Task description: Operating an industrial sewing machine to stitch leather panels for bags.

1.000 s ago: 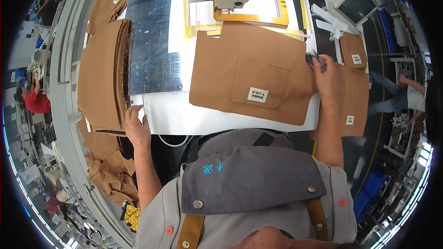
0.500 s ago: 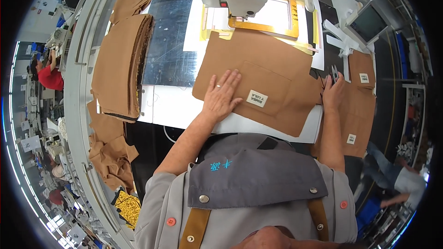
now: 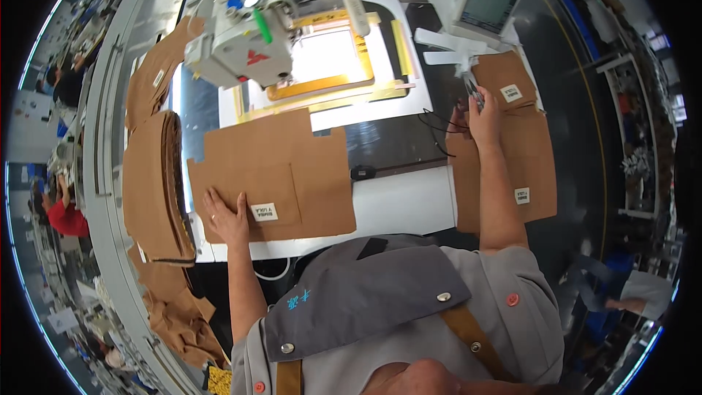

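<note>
My left hand (image 3: 228, 218) lies flat with its fingers spread on the lower left part of a brown fabric panel (image 3: 322, 175). The panel has notched upper corners, a stitched pocket outline and a white label (image 3: 264, 211), close to my fingertips. Over on the right, my right hand (image 3: 484, 118) is closed round a small pair of thread snips (image 3: 472, 88), their blades pointing away from me. It hovers at the edge of more brown pieces (image 3: 537, 153) that carry white labels. Thin black cords show beside that hand.
A sewing machine head (image 3: 241, 51) stands at the back, beside a yellow clamp frame (image 3: 322, 89) over a lit white area. On the left is a thick folded stack of brown fabric (image 3: 150, 183). A monitor (image 3: 488, 1) sits at the back right, near white strips (image 3: 439, 47).
The brown panel has shifted left and turned under my left hand. My right hand, with the snips, has come away from the panel's right edge. The whole view has also swung.
</note>
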{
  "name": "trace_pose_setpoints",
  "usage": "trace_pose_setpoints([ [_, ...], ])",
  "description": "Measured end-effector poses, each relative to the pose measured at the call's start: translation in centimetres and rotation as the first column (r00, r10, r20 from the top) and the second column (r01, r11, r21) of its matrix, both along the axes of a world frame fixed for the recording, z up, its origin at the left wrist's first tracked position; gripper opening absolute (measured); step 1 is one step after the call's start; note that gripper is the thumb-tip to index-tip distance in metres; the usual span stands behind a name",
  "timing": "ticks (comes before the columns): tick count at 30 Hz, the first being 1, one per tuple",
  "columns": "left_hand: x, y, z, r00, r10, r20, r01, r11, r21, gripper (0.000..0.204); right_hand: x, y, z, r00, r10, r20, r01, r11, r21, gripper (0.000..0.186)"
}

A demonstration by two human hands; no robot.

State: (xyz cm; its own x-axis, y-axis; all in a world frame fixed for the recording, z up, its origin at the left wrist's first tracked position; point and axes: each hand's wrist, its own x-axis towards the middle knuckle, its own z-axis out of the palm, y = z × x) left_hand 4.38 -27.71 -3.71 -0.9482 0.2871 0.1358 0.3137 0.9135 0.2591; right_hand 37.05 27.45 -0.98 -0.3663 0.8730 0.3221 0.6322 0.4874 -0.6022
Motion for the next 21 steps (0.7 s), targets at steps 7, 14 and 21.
trace_pose_setpoints([
  [7, -0.1, 2.4, 2.9, 0.999, 0.037, 0.015, -0.034, 0.99, -0.139, 0.103, -1.1, 4.0, 2.1, 0.998, 0.062, -0.005, -0.062, 0.998, 0.025, 0.03],
  [14, 0.0, 2.7, 2.8, 0.998, 0.057, 0.0, -0.057, 0.997, -0.045, 0.08, -3.2, 3.6, -1.2, 0.978, 0.2, 0.067, -0.21, 0.955, 0.211, 0.029],
  [21, 0.2, 3.2, 3.2, 0.975, -0.039, 0.219, -0.026, 0.958, 0.287, 0.044, 1.0, -4.8, 4.4, 0.96, 0.204, -0.194, -0.216, 0.976, -0.041, 0.016],
])
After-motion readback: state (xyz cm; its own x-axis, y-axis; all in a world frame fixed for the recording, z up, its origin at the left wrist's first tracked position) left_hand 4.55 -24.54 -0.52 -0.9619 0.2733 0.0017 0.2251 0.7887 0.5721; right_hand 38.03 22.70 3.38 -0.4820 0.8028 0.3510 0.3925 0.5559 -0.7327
